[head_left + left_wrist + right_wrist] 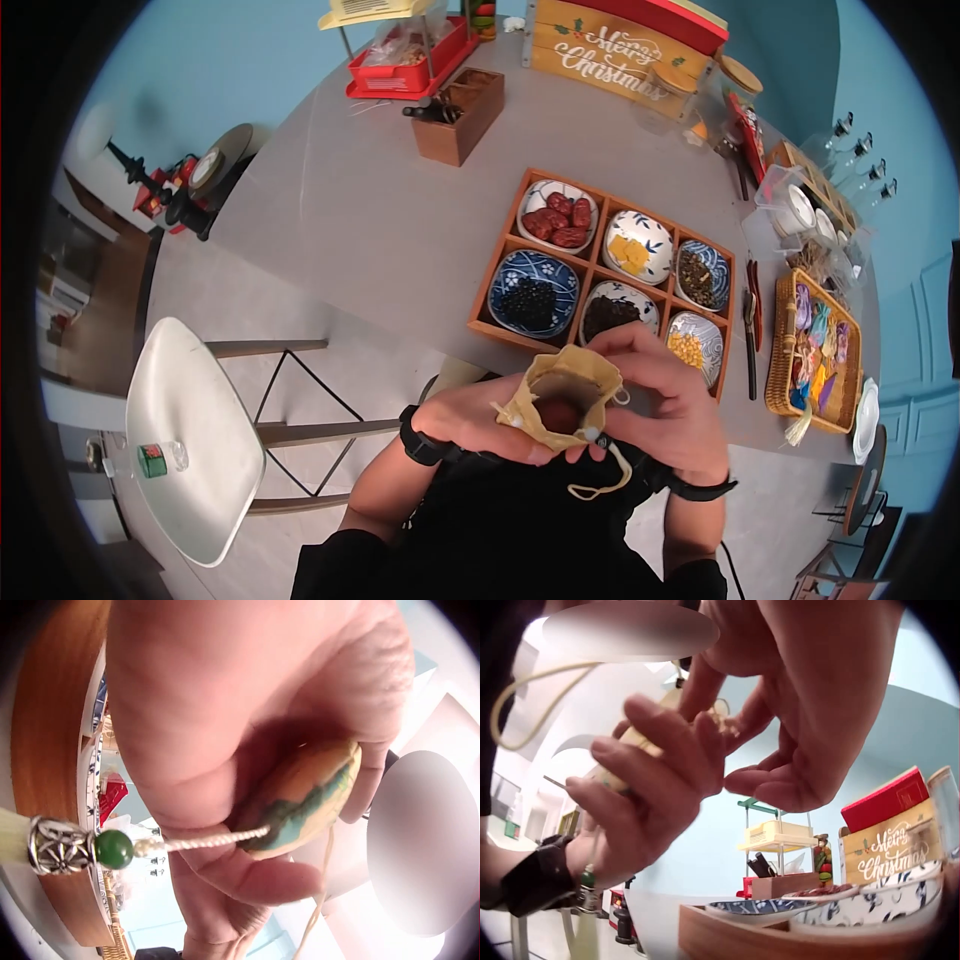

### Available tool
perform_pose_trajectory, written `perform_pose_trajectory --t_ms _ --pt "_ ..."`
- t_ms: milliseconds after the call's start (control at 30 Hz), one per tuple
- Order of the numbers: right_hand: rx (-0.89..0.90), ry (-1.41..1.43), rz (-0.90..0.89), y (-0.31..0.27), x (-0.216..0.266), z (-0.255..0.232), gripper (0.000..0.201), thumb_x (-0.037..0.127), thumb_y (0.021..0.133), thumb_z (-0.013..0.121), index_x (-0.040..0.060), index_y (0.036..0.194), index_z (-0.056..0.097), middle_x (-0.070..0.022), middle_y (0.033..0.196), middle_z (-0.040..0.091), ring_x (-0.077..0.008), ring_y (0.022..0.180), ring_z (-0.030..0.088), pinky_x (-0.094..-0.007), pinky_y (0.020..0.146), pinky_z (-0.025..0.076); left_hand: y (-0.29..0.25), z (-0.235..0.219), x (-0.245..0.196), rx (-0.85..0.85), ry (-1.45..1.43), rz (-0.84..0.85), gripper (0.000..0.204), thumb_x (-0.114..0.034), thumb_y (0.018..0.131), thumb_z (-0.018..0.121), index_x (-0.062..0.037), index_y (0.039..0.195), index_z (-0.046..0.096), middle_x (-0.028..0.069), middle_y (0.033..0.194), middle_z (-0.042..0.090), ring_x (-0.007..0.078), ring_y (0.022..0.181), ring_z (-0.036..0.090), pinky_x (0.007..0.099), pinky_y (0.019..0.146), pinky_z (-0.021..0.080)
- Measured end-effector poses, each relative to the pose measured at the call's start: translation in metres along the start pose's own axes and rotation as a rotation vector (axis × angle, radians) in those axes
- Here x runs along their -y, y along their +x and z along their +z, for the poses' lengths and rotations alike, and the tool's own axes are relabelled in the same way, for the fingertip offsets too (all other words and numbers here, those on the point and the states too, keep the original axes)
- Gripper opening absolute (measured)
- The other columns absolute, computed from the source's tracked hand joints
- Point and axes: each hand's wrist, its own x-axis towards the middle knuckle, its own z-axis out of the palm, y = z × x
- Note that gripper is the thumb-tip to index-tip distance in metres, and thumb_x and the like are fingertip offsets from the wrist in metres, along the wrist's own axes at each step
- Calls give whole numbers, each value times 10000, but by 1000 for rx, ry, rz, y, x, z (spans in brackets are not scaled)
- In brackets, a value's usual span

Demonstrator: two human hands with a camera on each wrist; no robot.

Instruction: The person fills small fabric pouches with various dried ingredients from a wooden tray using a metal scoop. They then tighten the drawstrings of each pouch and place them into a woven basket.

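A small cream drawstring pouch is held mouth-up in front of the body, its top wide, with something dark red inside. The left hand grips it from the left, fingers curled round its body; in the left wrist view the pouch shows a teal pattern, and a cord with a green bead hangs beside the left hand. At the pouch's right rim, the right hand pinches the edge; the right wrist view shows the right hand's fingertips at the rim. A cord loop dangles below.
Just beyond the hands lies a wooden divided tray with patterned bowls of red dates, yellow pieces, dark items and corn-like kernels. A wicker basket stands right, a brown box behind, a white chair left.
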Motion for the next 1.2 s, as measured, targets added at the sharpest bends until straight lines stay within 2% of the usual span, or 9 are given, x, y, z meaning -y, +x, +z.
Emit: perform_pose_trajectory --t_ms 67,133,200,267,300,500,800,1000,1200 --pt "-126 302 79 -12 -8 10 295 -18 748 748 4 1032 671 -104 1076 555 -169 888 603 -287 792 500 4 7 -7 39 29 -7 640 -72 766 682 13 1336 404 102 1129 597 158 998 606 270 813 498" --pt "-236 287 78 -18 -11 14 211 -24 760 741 -6 961 683 -106 1044 560 -161 850 602 -261 735 487 6 12 -5 -190 213 26 596 -40 793 682 5 1326 419 96 1140 589 155 1001 604 283 825 510" --pt "-416 -23 -78 -23 -15 18 183 -28 765 737 -6 940 688 -96 988 569 -156 842 596 -258 697 471 12 17 5 -241 298 139 505 -23 827 675 7 1284 462 95 1149 578 151 988 605 284 830 518" --pt "-474 -33 -65 -26 -12 21 176 -21 762 743 -3 929 691 -83 953 580 -158 821 589 -264 689 460 17 22 11 -558 472 132 433 -123 840 681 17 1216 518 135 1179 600 232 1061 592 376 900 482" --pt "-455 -41 -64 -28 -15 18 172 -15 768 741 -5 932 691 -82 941 584 -158 811 584 -261 690 457 21 17 18 -484 364 304 320 -9 891 608 10 1202 536 82 1140 581 139 980 602 276 830 512" --pt "-497 79 -22 -38 -29 13 139 -5 800 717 -16 935 688 -84 896 596 -157 785 575 -250 687 446 30 18 21 -461 614 360 265 -67 952 548 26 1200 555 80 1145 616 111 969 604 254 816 508" --pt "-597 232 13 -43 -37 19 104 -32 851 660 -50 948 628 -65 853 601 -111 772 552 -228 677 425 37 20 26 -639 460 307 280 -177 1015 459 29 1140 603 59 1032 658 94 938 607 242 806 489" --pt "-673 271 66 -45 -46 27 50 -15 890 622 -37 934 615 -44 829 604 -72 705 531 -203 632 421 44 23 35 -792 421 379 445 -353 1024 395 50 1130 550 138 1092 620 191 979 610 318 878 470" --pt "-665 231 119 -53 -52 27 83 22 912 598 -24 843 586 -36 715 605 -76 586 531 -214 553 428 48 19 36 -887 419 454 471 -384 1020 386 50 1063 565 163 1038 633 216 958 615 333 876 469"
